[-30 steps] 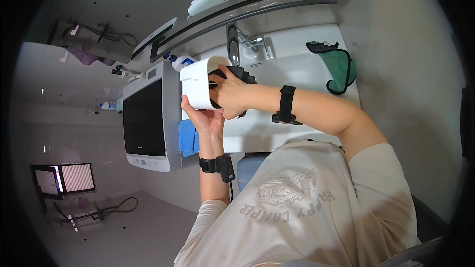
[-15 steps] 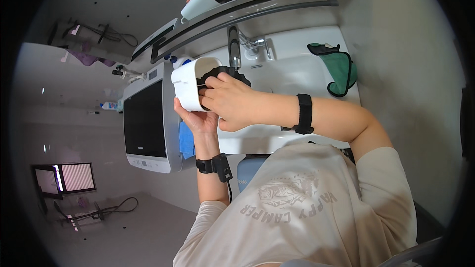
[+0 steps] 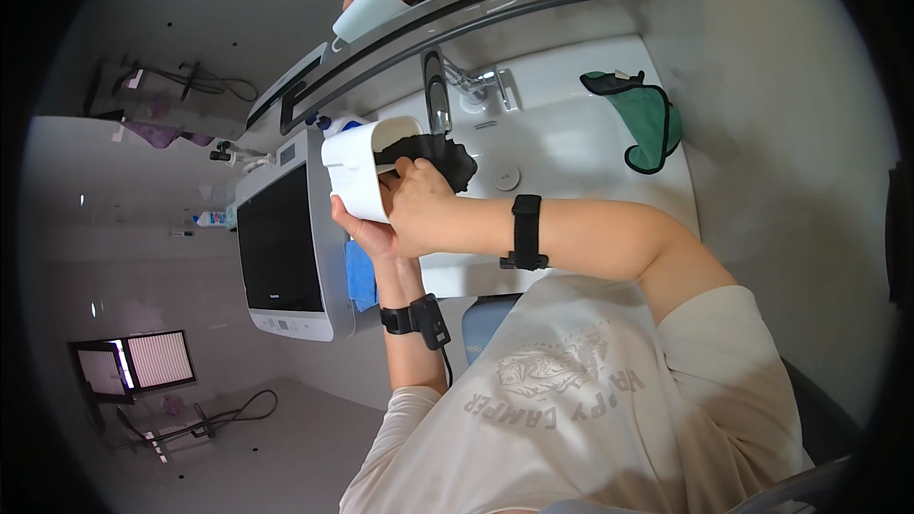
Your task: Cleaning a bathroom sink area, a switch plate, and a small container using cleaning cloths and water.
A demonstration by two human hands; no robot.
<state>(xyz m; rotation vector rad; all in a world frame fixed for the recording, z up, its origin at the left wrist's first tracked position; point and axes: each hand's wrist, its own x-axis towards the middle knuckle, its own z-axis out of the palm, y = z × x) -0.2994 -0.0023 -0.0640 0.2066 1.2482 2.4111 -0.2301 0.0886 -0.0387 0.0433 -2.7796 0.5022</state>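
Observation:
A white rounded container (image 3: pixel 350 174) is tilted over the basin's left side, with its open mouth toward the right. Around its lower end my left hand (image 3: pixel 369 236) is closed, holding it up. A crumpled black sheet, like a thin plastic bag (image 3: pixel 453 164), sticks out of the mouth toward the tap. My right hand (image 3: pixel 423 212) reaches into the mouth beside this black bag, knuckles bent. Its fingertips are hidden inside, so whether they grip the bag does not show.
The white washbasin (image 3: pixel 562 152) has a chrome tap (image 3: pixel 436 90) and a round drain cover (image 3: pixel 506 178). A green cloth with black edging (image 3: pixel 649 124) hangs over its right rim. Left stand a dark-fronted appliance (image 3: pixel 279 238) and a blue cloth (image 3: pixel 360 273). A grey rail (image 3: pixel 457 33) runs behind.
My right hand has moved left and deeper into the container's mouth, and its wrist has turned. More of the black bag spreads out to the right. My left hand keeps its hold.

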